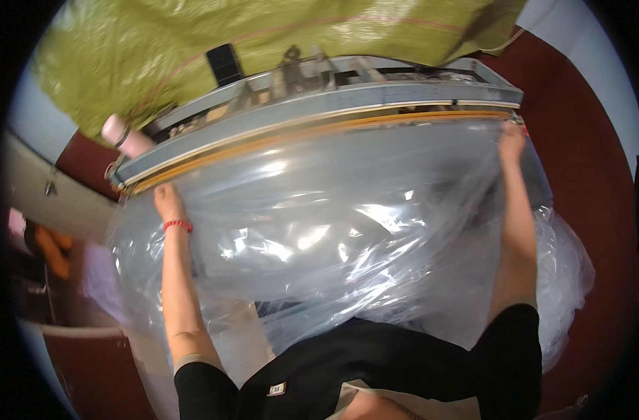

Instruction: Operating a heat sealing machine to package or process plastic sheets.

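A wide sheet of clear plastic film [312, 182] is stretched between my two hands, shiny and wrinkled toward my body. My left hand [169, 201], with a red bracelet at the wrist, pinches the film near the left end of a long grey metal bar machine [298, 105]. At the machine's right end, my right hand [512, 143] is closed on the film's other side. The film's far edge lies along an orange strip [333, 124] on the machine's near side. Whether the edge goes under the bar cannot be made out.
Behind the machine hangs a yellow-green woven sheet [277, 28]. A black phone [225, 64] and a pink bottle [125, 134] are at the machine's back and left end. More crumpled film [561, 280] bulges at the right, above dark red floor [592, 210].
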Tool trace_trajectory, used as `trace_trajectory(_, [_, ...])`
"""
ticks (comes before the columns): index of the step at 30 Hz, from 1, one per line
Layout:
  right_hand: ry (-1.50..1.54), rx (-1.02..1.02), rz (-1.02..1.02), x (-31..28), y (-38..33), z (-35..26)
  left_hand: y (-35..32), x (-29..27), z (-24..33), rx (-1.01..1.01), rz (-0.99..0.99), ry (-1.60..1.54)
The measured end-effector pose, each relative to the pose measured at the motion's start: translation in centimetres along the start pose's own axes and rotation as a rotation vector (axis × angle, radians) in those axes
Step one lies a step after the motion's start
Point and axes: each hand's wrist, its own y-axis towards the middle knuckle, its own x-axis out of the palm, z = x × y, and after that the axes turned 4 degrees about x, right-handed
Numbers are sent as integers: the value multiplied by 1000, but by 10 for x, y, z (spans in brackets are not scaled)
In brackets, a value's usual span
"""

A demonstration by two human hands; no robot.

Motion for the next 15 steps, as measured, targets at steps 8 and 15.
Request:
trace_trajectory(8, [368, 393, -39, 36, -18, -80, 41, 10, -43, -28, 107, -208])
trace_trajectory(15, [307, 501, 93, 48, -18, -70, 49, 12, -59, 38, 149, -146])
